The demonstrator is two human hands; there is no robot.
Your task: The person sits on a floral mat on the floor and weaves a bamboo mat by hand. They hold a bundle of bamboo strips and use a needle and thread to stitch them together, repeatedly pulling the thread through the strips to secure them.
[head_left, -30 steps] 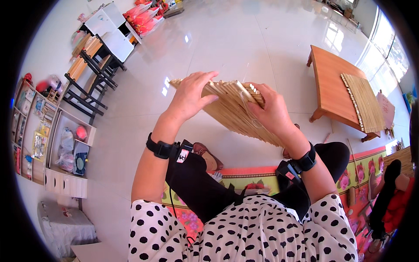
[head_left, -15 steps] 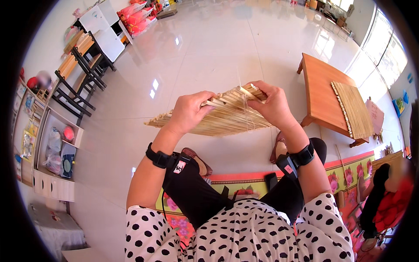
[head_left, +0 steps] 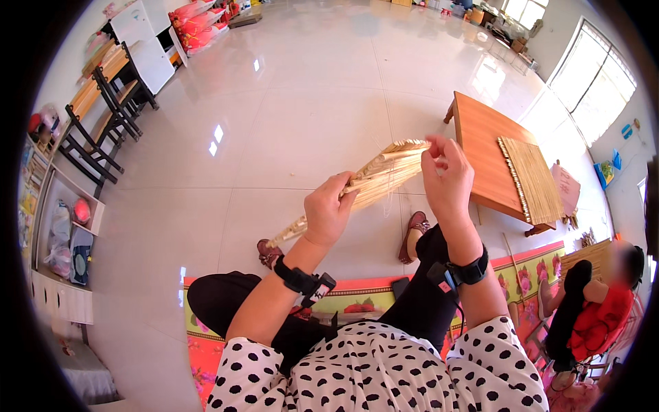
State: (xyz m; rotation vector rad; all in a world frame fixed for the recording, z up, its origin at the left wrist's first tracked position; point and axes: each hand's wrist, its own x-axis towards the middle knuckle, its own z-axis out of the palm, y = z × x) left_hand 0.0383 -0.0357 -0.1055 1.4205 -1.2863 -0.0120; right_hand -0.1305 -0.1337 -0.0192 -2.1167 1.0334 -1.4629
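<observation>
A mat of thin straw-coloured sticks [head_left: 392, 176] is held in the air in front of the body, above the pale tiled floor [head_left: 295, 123], tilted so that its right end sits higher than its left. The left forearm is angled up and to the right from the lower edge, and the mat's near side is gripped in the left hand [head_left: 328, 210], with the thumb on one face and the fingers curled over the upper edge; a narrow tail of sticks is seen projecting to the lower left past the wrist. The right forearm is carried more steeply, leaning slightly left, and the right hand [head_left: 448, 175] is raised beside the mat's upper right end, its fingers bent in toward the thumb. Whether anything is pinched there cannot be told, as the fingertips are blurred. A pale thread [head_left: 389, 202] is seen hanging in a loop across the mat between the hands. A black strap is worn on the left wrist [head_left: 295, 280] and another on the right wrist [head_left: 472, 269]. To the right, a second mat [head_left: 533, 177] is laid flat on a low wooden table [head_left: 473, 147]. A seated person in red [head_left: 603, 321] is noted at lower right.
</observation>
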